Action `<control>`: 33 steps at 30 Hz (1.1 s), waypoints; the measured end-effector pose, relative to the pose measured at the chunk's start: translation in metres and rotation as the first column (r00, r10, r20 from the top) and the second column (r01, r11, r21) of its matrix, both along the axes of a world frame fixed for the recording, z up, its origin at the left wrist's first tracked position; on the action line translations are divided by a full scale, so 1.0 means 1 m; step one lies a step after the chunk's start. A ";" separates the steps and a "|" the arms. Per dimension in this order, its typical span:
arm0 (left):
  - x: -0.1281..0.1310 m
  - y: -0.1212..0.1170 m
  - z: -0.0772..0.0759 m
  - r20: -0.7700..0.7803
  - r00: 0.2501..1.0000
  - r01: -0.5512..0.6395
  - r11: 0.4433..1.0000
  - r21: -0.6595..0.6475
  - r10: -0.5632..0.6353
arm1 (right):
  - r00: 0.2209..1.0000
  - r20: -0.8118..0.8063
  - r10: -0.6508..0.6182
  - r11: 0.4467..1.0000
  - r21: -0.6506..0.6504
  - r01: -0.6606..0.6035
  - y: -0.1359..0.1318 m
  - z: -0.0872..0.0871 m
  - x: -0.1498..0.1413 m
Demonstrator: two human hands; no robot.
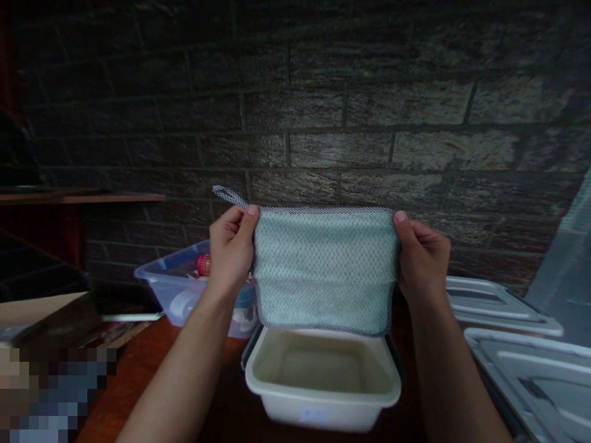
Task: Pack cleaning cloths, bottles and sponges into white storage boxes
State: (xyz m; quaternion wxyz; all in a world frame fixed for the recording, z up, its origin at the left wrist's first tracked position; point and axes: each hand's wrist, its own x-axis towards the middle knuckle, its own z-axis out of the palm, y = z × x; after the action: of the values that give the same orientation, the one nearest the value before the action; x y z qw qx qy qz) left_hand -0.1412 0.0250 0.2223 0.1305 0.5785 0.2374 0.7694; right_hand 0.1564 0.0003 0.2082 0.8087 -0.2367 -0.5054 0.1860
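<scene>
A pale green cleaning cloth (pixel 325 271) with a black-and-white checked border hangs spread between my hands. My left hand (pixel 235 240) pinches its upper left corner, where a checked loop sticks out to the left. The upper right corner is pinched by my right hand (pixel 422 249), thumb on the near side. Just below the cloth's bottom edge stands a white plastic tub (pixel 323 397) with its top uncovered. The cloth hides part of the tub's far rim.
Behind my left forearm, a clear bluish plastic bin (pixel 170 271) holds a red mesh item (pixel 204 265) and other things. Grey lids (pixel 535 369) lie to the right. A cardboard box (pixel 50 320) sits at left on the brown table's side (pixel 133 369). A dark brick wall (pixel 295 111) rises behind.
</scene>
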 end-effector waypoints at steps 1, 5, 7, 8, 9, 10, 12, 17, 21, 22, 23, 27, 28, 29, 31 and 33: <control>0.000 0.000 0.000 0.001 1.000 0.003 1.000 0.001 -0.003 | 1.000 0.009 -0.004 1.000 0.001 0.004 0.000 0.000 0.000; 0.001 -0.001 0.000 -0.002 1.000 -0.019 1.000 0.007 0.019 | 0.999 0.017 -0.031 1.000 0.007 0.031 -0.001 0.001 -0.001; 0.002 -0.002 0.001 0.000 1.000 -0.015 1.000 0.008 0.015 | 0.998 0.011 -0.057 0.998 0.007 0.057 0.000 0.001 -0.002; 0.003 -0.003 0.001 0.002 1.000 -0.006 1.000 0.008 0.006 | 0.998 0.007 -0.069 0.998 0.007 0.069 0.000 0.001 -0.002; 0.003 -0.004 0.001 0.004 1.000 0.001 1.000 0.008 -0.001 | 0.997 0.005 -0.076 0.997 0.005 0.076 -0.001 0.001 -0.002; 0.004 -0.005 0.002 0.006 1.000 0.008 1.000 0.008 -0.008 | 0.997 0.005 -0.076 0.997 0.003 0.076 -0.001 0.001 -0.003; 0.005 -0.006 0.002 0.013 1.000 0.019 1.000 0.008 -0.019 | 0.998 0.009 -0.063 0.998 0.004 0.063 -0.002 0.002 -0.004; 0.007 -0.009 0.004 0.032 0.999 0.012 1.000 0.000 -0.012 | 0.998 0.008 -0.064 0.998 0.011 0.064 -0.003 0.003 -0.005; 0.008 -0.010 0.004 0.026 1.000 0.003 1.000 -0.014 -0.002 | 0.997 0.009 -0.075 0.997 0.017 0.075 -0.003 0.003 -0.004; 0.007 -0.010 0.004 0.022 1.000 0.006 1.000 -0.016 -0.006 | 0.997 0.009 -0.078 0.997 0.017 0.077 -0.003 0.003 -0.004; 0.007 -0.010 0.004 0.018 1.000 0.010 1.000 -0.019 -0.010 | 0.997 0.006 -0.080 0.997 0.015 0.080 -0.003 0.003 -0.004; 0.008 -0.011 0.005 0.000 1.000 0.025 0.999 -0.037 -0.026 | 0.995 -0.003 -0.101 0.995 0.009 0.101 -0.002 0.002 -0.002; 0.008 -0.012 0.005 -0.001 1.000 0.026 0.999 -0.039 -0.026 | 0.995 -0.002 -0.104 0.995 0.007 0.104 -0.003 0.001 -0.002; 0.008 -0.013 0.006 0.001 1.000 0.025 0.999 -0.038 -0.025 | 0.994 0.000 -0.107 0.994 0.005 0.107 -0.003 0.001 -0.002; 0.009 -0.014 0.006 0.014 0.999 0.030 0.999 -0.032 -0.029 | 0.994 0.005 -0.109 0.994 -0.007 0.109 -0.004 0.000 -0.001; 0.009 -0.014 0.006 0.039 0.997 0.073 0.996 -0.042 -0.071 | 0.994 0.004 -0.113 0.993 -0.017 0.113 -0.004 0.000 -0.001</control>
State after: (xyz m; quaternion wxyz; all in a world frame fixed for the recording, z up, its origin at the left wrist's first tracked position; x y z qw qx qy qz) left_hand -0.1323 0.0105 0.2285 0.1751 0.5694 0.2304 0.7694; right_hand 0.1557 -0.0039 0.2078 0.8150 -0.2722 -0.4909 0.1440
